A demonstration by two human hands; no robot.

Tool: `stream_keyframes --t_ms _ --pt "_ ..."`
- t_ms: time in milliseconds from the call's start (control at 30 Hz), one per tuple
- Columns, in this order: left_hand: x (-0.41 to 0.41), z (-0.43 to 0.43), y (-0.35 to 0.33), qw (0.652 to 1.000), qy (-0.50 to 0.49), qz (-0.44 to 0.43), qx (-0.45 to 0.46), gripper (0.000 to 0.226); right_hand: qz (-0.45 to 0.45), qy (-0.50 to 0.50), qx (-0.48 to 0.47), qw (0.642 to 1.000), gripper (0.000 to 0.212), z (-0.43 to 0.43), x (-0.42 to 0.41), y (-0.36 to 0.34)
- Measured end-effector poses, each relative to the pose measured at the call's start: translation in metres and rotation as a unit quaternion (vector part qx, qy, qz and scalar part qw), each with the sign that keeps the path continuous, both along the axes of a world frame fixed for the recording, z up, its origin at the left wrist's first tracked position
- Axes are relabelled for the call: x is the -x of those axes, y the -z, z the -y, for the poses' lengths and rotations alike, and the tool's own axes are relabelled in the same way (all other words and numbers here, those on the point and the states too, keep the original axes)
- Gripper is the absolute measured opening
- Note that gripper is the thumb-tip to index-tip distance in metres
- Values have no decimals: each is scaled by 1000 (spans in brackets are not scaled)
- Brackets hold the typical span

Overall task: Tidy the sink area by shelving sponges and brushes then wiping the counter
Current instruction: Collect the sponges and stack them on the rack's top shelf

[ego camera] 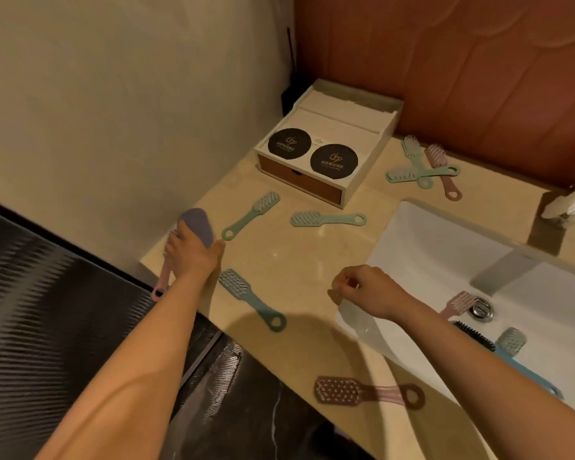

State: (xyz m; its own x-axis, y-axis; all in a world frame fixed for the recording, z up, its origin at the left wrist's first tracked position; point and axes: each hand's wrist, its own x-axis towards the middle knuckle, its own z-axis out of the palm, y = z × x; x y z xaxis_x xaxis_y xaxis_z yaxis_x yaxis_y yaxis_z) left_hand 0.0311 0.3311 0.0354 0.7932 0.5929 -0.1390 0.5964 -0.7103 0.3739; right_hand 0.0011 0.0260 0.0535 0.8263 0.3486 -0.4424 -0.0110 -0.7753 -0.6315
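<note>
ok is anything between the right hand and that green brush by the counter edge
Nothing visible. The right hand hovers above bare counter, loosely curled and holding nothing visible. The green brush lies flat to its left, and only open counter surface separates them. The left hand is farther left, holding a purple sponge.

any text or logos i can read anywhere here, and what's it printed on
Left black round coaster on the white box: a looped logo above a line of small print, too blurred to read.
Right black round coaster: the same logo and line of print, also too blurred to read.
Small gold mark on the box top between the coasters: too small to read.
Brushes, counter and sink: no lettering visible.
</note>
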Motion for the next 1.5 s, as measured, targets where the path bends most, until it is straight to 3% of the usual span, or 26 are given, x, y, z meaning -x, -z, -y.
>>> stream_keyframes --t_ms 133,233,333,467,667,767,867,967,1067,1100,1200,1267,1367,1433,1500 --pt "-5 0 -5 998 -40 26 38 90 2 8 -13 1000 21 0 0 -3" --pt "2 15 -24 986 -46 103 125 82 1 22 -49 999 22 4 2 -5" --pt "21 35 -44 955 -3 155 254 79 -6 41 -85 996 20 5 7 -10" --pt "52 64 -59 919 112 137 353 71 -33 144 -198 969 18 0 18 -30" --pt "61 113 -74 886 307 60 343 89 -135 283 -345 885 38 12 33 -56" --pt "58 144 -82 869 414 36 268 96 -101 334 -341 873 41 27 38 -56" --pt "56 169 -82 846 455 31 278 92 -38 413 -375 829 33 48 49 -56" --pt "56 193 -82 829 432 39 352 78 5 456 -409 790 28 68 62 -56" --pt "55 219 -83 812 313 -3 492 49 20 481 -442 757 29 86 72 -55" --pt "54 227 -83 794 269 -45 543 49 20 485 -458 745 29 91 76 -56" --pt "53 246 -83 695 190 -158 676 70 23 468 -485 738 30 102 84 -58" --pt "51 254 -83 668 185 -184 697 73 12 459 -498 736 28 109 87 -59" --pt "46 262 -83 668 191 -197 692 75 -27 448 -530 719 21 119 89 -60" --pt "45 266 -84 692 214 -187 663 63 -48 454 -549 700 25 123 90 -61" --pt "47 272 -86 723 240 -159 628 45 -48 454 -521 721 23 122 90 -62"
